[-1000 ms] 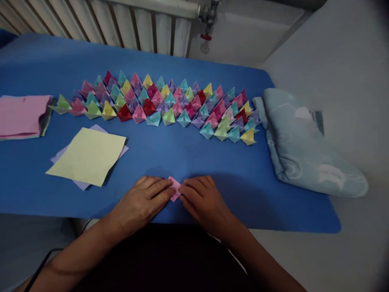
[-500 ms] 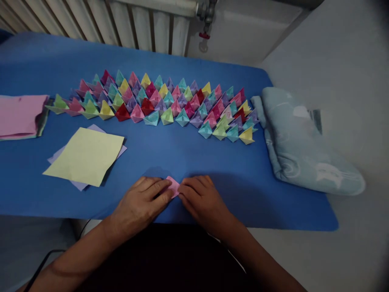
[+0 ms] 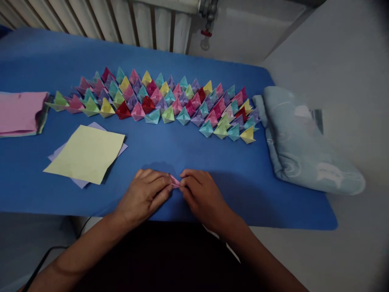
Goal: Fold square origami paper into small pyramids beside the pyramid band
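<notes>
A small folded piece of pink paper [image 3: 175, 182] is pinched between my two hands near the table's front edge. My left hand [image 3: 149, 190] grips its left end between thumb and fingers, covering part of it. The thumb and fingers of my right hand [image 3: 199, 194] close on its right end. Only a narrow strip of the paper shows between the fingertips. To the left lie a yellow square sheet [image 3: 88, 154] and, turned under it, a purple sheet [image 3: 122, 149]. Beyond my hands stand rows of folded paper boats [image 3: 168, 115] in many colours.
The blue table [image 3: 170, 150] has rounded right corners. A folded grey-green blanket [image 3: 291, 142] lies at its right end, beside the wall. A stack of pink paper [image 3: 21, 113] sits at the far left. Behind the table is a white radiator [image 3: 146, 30] with a red-handled valve [image 3: 206, 32].
The pink paper showed a flat diamond-shaped face before; now it appears as a narrower, tilted strip. Both hands have risen slightly in view, with the fingertips still on the paper.
</notes>
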Tool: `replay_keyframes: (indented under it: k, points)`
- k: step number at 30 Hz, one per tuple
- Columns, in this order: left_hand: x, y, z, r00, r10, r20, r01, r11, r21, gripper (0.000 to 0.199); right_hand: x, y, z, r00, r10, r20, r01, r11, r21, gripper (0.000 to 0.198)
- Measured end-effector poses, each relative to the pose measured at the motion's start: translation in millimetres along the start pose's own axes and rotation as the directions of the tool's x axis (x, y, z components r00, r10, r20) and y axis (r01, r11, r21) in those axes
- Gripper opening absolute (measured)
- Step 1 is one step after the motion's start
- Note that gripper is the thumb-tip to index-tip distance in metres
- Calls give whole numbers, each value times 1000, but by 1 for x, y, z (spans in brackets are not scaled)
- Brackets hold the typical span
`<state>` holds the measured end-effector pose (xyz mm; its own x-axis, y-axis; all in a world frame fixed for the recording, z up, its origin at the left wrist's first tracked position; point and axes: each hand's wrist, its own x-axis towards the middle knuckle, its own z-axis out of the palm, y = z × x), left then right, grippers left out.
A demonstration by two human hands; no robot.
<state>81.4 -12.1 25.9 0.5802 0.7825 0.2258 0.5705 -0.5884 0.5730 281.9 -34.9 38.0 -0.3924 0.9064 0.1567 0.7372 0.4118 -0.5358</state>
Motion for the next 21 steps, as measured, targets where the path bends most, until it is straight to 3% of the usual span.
replay_keyframes:
  k: [11,21]
  points:
    - [3,-2,5,998,-59,-39,59,998,23,27,11,3,-2,995,78,68,-80,997,24,12]
    - [5,-3,7,995,-69,-71,73,996,54,22,11,0,0,987,158,28,-159,986,53,12]
